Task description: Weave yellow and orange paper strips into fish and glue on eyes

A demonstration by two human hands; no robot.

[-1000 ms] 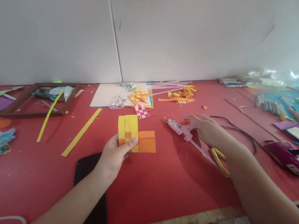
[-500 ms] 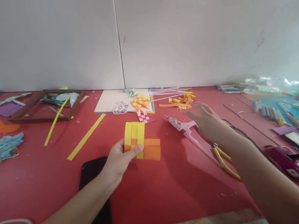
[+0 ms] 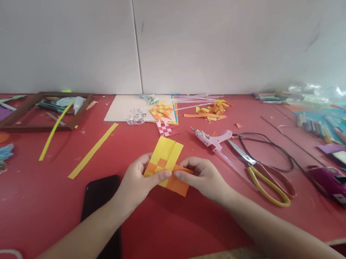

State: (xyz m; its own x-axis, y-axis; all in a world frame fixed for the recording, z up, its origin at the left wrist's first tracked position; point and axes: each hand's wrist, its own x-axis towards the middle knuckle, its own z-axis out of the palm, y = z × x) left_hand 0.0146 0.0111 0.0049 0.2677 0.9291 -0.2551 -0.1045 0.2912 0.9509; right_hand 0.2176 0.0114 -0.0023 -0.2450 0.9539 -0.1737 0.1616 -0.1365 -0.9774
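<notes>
My left hand (image 3: 142,177) pinches the left side of a piece of woven yellow and orange paper strips (image 3: 170,153), its thumb on top. From the right, my right hand (image 3: 201,177) grips an orange strip end of the same weave between thumb and fingers. The weave is held tilted above the red table, and its underside is hidden. Just beyond it lies a small pink-and-white checkered paper piece (image 3: 164,128). A single yellow paper strip (image 3: 93,151) rests left of my hands.
On the right lie a pink glue gun (image 3: 212,138) with its cord and scissors (image 3: 265,174) with red and yellow handles. A black phone (image 3: 100,213) is beside my left forearm. Farther back are a brown frame (image 3: 36,127), a finished-looking woven paper fish (image 3: 161,109) and paper scraps (image 3: 216,108).
My right hand has come back from near the glue gun and taken hold of the weave's orange end. The weave has turned clockwise. The view has shifted slightly.
</notes>
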